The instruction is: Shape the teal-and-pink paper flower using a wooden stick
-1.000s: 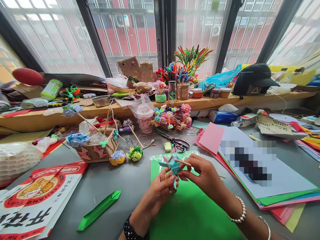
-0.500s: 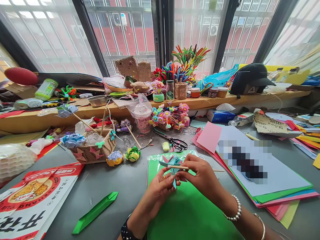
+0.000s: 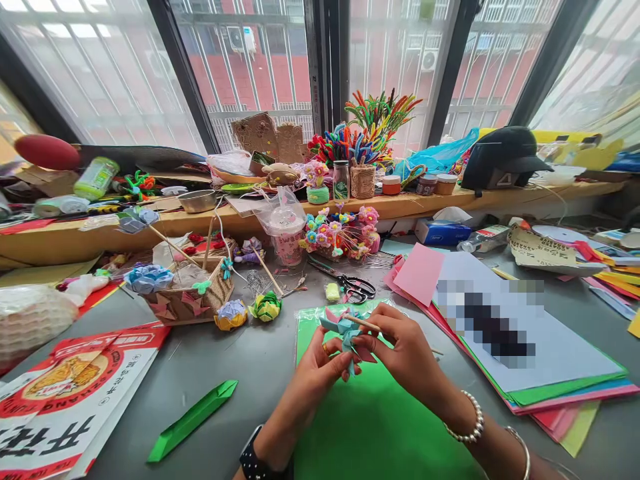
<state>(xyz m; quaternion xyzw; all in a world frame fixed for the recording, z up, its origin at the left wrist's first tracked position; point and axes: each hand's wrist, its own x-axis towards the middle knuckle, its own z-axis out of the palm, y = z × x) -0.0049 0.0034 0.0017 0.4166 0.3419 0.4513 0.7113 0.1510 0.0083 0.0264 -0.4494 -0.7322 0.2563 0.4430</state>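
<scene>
From here I see the green sheet cut off at the bottom edge, and fingers hide the flower's base. The left hand pinches the teal paper flower just above the sheet; the right hand pinches a wooden stick laid across its pointed petals

Craft room: coloured paper, scissors

The thin wooden stick in the right grip lay almost level across the teal folded-paper flower half a second ago. It now slants, its free end raised above the left grip, whose fingers have lifted behind the flower.
</scene>
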